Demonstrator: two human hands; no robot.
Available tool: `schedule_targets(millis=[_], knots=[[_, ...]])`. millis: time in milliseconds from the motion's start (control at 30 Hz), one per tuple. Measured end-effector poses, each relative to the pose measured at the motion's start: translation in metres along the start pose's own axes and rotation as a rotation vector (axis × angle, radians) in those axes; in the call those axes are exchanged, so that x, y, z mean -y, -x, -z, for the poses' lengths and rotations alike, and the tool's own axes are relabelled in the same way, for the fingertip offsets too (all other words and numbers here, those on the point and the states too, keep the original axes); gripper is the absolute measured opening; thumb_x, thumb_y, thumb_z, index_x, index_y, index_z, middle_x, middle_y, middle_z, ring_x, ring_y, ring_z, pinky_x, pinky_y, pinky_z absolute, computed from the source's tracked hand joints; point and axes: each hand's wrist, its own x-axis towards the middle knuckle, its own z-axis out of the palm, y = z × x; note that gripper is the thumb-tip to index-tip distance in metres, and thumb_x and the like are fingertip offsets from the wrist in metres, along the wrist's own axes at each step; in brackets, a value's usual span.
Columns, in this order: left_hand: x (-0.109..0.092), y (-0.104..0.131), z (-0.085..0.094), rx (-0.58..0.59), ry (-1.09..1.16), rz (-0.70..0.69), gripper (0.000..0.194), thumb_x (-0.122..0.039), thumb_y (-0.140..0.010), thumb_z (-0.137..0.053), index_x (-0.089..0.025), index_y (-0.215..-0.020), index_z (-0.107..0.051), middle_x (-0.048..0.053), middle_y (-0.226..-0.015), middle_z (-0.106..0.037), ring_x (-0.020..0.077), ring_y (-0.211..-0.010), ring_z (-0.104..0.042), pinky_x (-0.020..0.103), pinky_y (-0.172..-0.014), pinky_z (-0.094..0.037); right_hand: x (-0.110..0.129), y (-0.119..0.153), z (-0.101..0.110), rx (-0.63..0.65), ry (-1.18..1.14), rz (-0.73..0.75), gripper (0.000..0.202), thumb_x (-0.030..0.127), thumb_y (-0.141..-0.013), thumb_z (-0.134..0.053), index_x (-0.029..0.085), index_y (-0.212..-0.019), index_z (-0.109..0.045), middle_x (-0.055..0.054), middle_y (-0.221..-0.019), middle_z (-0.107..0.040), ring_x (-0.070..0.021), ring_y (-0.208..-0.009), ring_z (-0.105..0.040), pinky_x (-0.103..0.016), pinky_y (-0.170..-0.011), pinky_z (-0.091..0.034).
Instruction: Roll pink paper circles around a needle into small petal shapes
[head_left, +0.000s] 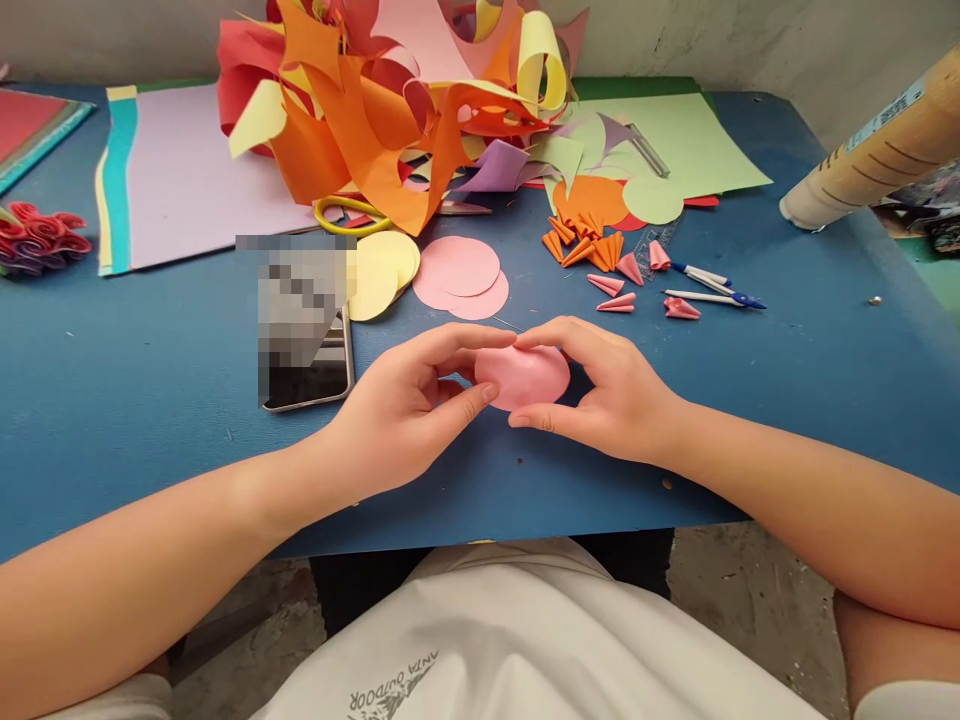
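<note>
A pink paper disc [529, 377] is held between both hands above the blue table, its surface slightly bowed. My left hand [424, 400] pinches its left edge between thumb and fingers. At its right side, my right hand [604, 390] has fingertips on the top edge and the thumb at the lower edge. Behind the hands lie overlapping pink circles [459, 270] and, left of those, a stack of yellow circles [381, 275]. Small orange paper cones [589, 240] and a few pink cones [615, 303] sit farther right.
A phone [311, 375] lies left of the hands. Blue-and-white compasses [712, 297] rest at the right. Yellow-handled scissors [352, 215] sit under orange scraps [382, 130]. Lilac sheets [195, 170], green sheets [697, 140], a rolled-paper flower cluster [41, 240] and a tall tube [870, 150] stand around.
</note>
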Motion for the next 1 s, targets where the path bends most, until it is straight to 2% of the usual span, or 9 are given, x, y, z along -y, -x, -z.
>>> schedule_targets(millis=[133, 267, 500, 700, 867, 1000], knots=[[-0.0011, 0.0016, 0.0001, 0.021, 0.05, 0.044, 0.033, -0.014, -0.096, -0.071, -0.02, -0.128, -0.067, 0.002, -0.111, -0.081, 0.01, -0.096, -0.076, 0.017, -0.085, -0.061, 0.0029, -0.0009, 0.0007, 0.009, 0.058, 0.058, 0.033, 0.04, -0.089, -0.084, 0.014, -0.105, -0.071, -0.006, -0.094, -0.076, -0.0185, -0.083, -0.066, -0.031, -0.079, -0.055], [-0.0011, 0.0017, 0.0002, -0.016, 0.072, 0.058, 0.039, -0.015, -0.094, -0.074, -0.021, -0.132, -0.064, 0.0, -0.097, -0.081, 0.0083, -0.086, -0.075, 0.015, -0.077, -0.06, 0.0056, -0.0025, 0.0012, 0.04, 0.047, 0.095, 0.023, 0.034, -0.097, -0.075, 0.012, -0.105, -0.072, -0.008, -0.093, -0.076, -0.0188, -0.085, -0.065, -0.032, -0.082, -0.053], [-0.0008, 0.0023, -0.0015, -0.108, 0.018, 0.008, 0.031, -0.014, -0.09, -0.078, -0.017, -0.119, -0.07, 0.002, -0.095, -0.079, 0.0106, -0.088, -0.075, 0.017, -0.075, -0.06, 0.0079, -0.0048, 0.0009, 0.03, 0.063, 0.223, 0.017, 0.023, -0.102, -0.067, 0.014, -0.087, -0.067, -0.01, -0.087, -0.074, -0.0199, -0.08, -0.062, -0.036, -0.078, -0.052], [0.0036, 0.0018, -0.0007, -0.14, -0.03, -0.033, 0.024, -0.016, -0.086, -0.082, -0.019, -0.11, -0.075, 0.0, -0.091, -0.073, 0.011, -0.084, -0.07, 0.02, -0.076, -0.062, 0.0077, -0.0042, -0.002, 0.014, 0.037, 0.248, 0.017, 0.016, -0.101, -0.064, 0.014, -0.085, -0.064, -0.01, -0.082, -0.073, -0.0183, -0.074, -0.059, -0.036, -0.075, -0.051], [0.008, 0.0004, 0.0, -0.095, 0.024, -0.034, 0.015, -0.022, -0.088, -0.082, -0.021, -0.102, -0.077, 0.002, -0.101, -0.074, 0.0132, -0.092, -0.07, 0.022, -0.082, -0.063, 0.0076, -0.0032, -0.0035, -0.009, 0.014, 0.276, 0.011, 0.013, -0.101, -0.063, 0.013, -0.09, -0.065, -0.007, -0.076, -0.068, -0.0171, -0.072, -0.056, -0.034, -0.074, -0.051], [0.0082, -0.0002, -0.0005, -0.115, 0.007, -0.076, 0.016, -0.022, -0.084, -0.086, -0.02, -0.097, -0.077, 0.006, -0.107, -0.073, 0.0187, -0.108, -0.069, 0.024, -0.084, -0.065, 0.0075, -0.0025, -0.0034, -0.009, -0.007, 0.273, 0.01, 0.014, -0.102, -0.062, 0.014, -0.092, -0.066, -0.006, -0.077, -0.068, -0.0167, -0.072, -0.057, -0.034, -0.073, -0.052]])
